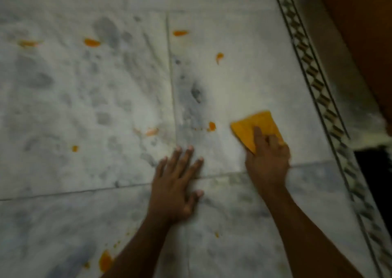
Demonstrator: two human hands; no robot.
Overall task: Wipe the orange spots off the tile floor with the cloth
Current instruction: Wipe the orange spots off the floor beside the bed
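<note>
The floor (233, 82) was pale marble tile, white clouded with grey, cut by thin dark joints. Along the right side ran a patterned border strip (318, 80) of dark and light diamonds, and beyond it stood something brown-orange (360, 33) (a wall or a piece of furniture, I could not tell which through the blur).

Orange spots were scattered over the tiles: one just left of the cloth (211, 126), one farther up the same tile (219, 57), a streak near the upright joint (179, 33), another on the left tile (91, 42), a fainter smear by the joint (151, 131), a small dot at the left (74, 148) and a larger blot at the bottom edge beside the left forearm (105, 260).

The yellow-orange cloth (252, 125) lay flat on the floor, folded to a rough square, near the border strip. The right hand (268, 161) pressed down on its near corner, the fingers (257, 137) curled over the fabric and holding it, the arm reaching in from the lower right.

The left hand (176, 186) rested palm down on the bare tile just beside it, across a joint, its fingers spread wide and straight, holding nothing.
</note>
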